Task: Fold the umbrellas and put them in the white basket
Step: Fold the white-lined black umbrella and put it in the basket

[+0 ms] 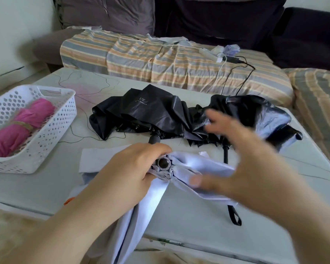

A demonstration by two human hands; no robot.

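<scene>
While the left hand grips the lavender umbrella near its tip, right of the white basket, the blurred right hand hovers spread wide. A pink umbrella lies inside the basket.

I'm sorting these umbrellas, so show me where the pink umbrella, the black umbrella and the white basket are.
pink umbrella [25,123], head view, on its folded fabric by the strap.
black umbrella [151,109], head view, on its loose canopy.
white basket [51,134], head view, on its right wall.
</scene>
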